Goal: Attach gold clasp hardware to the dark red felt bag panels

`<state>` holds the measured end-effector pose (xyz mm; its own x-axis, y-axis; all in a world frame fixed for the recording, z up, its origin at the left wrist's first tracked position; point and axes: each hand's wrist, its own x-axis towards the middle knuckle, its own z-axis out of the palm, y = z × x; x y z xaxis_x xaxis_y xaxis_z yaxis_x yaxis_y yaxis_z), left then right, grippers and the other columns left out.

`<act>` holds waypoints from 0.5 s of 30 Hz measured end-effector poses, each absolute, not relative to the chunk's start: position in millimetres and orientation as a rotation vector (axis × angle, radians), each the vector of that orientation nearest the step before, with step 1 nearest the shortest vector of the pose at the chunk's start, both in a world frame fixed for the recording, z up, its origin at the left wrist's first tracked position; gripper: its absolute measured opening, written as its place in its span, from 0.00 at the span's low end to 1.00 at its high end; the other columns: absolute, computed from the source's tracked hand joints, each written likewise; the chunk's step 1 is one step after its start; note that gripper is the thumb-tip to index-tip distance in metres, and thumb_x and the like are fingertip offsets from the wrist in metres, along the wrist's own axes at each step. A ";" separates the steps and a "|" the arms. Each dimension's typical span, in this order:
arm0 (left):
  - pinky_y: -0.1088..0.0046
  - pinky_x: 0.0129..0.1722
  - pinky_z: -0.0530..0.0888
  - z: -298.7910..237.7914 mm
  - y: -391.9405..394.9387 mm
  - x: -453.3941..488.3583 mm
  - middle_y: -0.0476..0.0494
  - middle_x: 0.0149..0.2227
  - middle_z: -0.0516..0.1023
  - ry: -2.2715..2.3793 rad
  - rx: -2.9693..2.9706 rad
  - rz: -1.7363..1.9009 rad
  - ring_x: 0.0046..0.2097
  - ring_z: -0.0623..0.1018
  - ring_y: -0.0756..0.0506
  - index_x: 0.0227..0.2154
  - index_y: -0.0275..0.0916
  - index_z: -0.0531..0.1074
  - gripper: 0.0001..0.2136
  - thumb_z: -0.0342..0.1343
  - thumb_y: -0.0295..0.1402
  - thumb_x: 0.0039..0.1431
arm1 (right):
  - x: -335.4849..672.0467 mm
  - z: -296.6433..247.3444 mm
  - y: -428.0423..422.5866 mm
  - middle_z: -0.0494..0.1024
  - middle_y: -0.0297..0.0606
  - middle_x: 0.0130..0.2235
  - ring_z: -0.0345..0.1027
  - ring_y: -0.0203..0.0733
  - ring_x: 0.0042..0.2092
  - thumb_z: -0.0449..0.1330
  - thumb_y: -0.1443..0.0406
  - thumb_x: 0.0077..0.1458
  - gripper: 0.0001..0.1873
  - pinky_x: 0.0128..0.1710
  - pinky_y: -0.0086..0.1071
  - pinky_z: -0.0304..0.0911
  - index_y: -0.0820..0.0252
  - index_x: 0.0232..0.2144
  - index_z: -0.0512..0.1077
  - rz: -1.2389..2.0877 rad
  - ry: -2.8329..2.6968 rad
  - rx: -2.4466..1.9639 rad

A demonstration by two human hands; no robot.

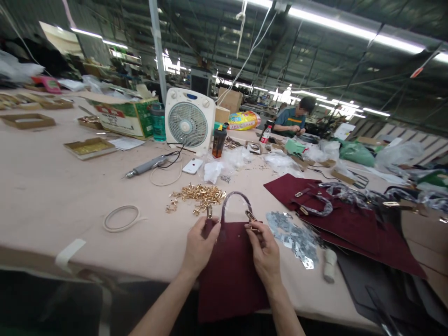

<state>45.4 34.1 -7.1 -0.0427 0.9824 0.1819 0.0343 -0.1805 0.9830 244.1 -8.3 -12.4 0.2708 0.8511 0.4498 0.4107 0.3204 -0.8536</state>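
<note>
A dark red bag panel (233, 275) hangs over the table's front edge, its plastic-wrapped handle (235, 196) arching away from me. My left hand (199, 245) is closed at the panel's upper left, thumb and fingers pinching a dark red strap (208, 227) with a gold metal fitting (209, 212) at its tip. My right hand (264, 247) pinches a gold metal clasp piece (252, 219) at the panel's upper right, by the handle's end. Beyond my hands lies a heap of gold clasp parts (201, 193). Thin silver metal plates (292, 235) are spread right of my right hand.
More dark red panels (343, 224) are stacked at right, near a grey-white cylinder (329, 266). A tape roll (121, 218) lies at left. Farther back are an electric screwdriver (147, 166), a phone (192, 166), a box fan (189, 121) and plastic bags. A person (292, 116) works across the table.
</note>
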 end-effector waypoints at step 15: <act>0.66 0.35 0.80 -5.9 38.0 37.1 0.36 0.30 0.85 0.627 0.277 0.626 0.30 0.84 0.40 0.33 0.31 0.80 0.13 0.58 0.35 0.50 | 258.1 -23.2 -13.7 0.83 0.43 0.49 0.78 0.48 0.50 0.65 0.59 0.64 0.13 0.51 0.41 0.76 0.55 0.49 0.80 0.533 -1.293 -1.295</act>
